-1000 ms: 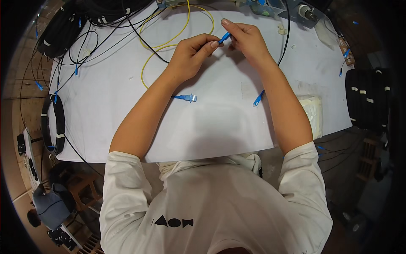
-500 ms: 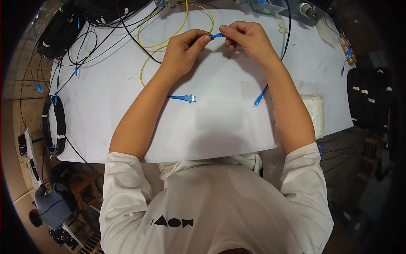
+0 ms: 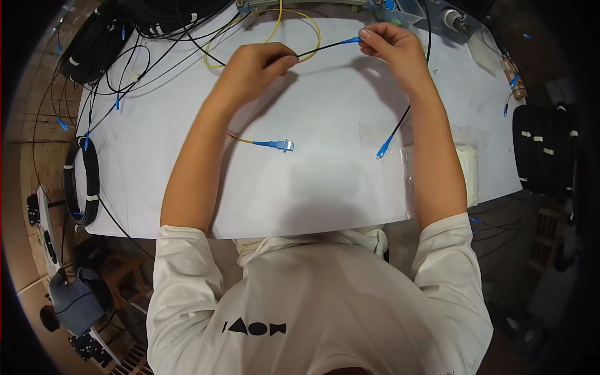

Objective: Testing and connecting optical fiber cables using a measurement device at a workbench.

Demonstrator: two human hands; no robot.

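Note:
A thin black cable point(image 3: 322, 49) with a blue connector point(image 3: 352, 40) at its end is stretched between my two hands above the white table point(image 3: 312, 187). My left hand point(image 3: 253, 65) pinches the cable further along its length. The fingertips of my right hand point(image 3: 390, 44) grip it at the blue connector. A yellow cable point(image 3: 299, 14) loops behind my hands, and its blue connector with an adapter point(image 3: 278, 145) lies on the table under my left forearm. Another blue connector point(image 3: 383, 149) on a black cable lies beside my right forearm.
Coils of black cable lie at the far left point(image 3: 100, 44), at the left edge point(image 3: 81, 181) and at the right point(image 3: 547, 156). A clear plastic bag with white wipes point(image 3: 465, 172) sits at the table's right edge. Grey equipment point(image 3: 453, 19) stands at the back.
My hands have moved apart: the right one slid right with the blue connector and the left stayed on the cable, so a stretch of black cable now spans between them.

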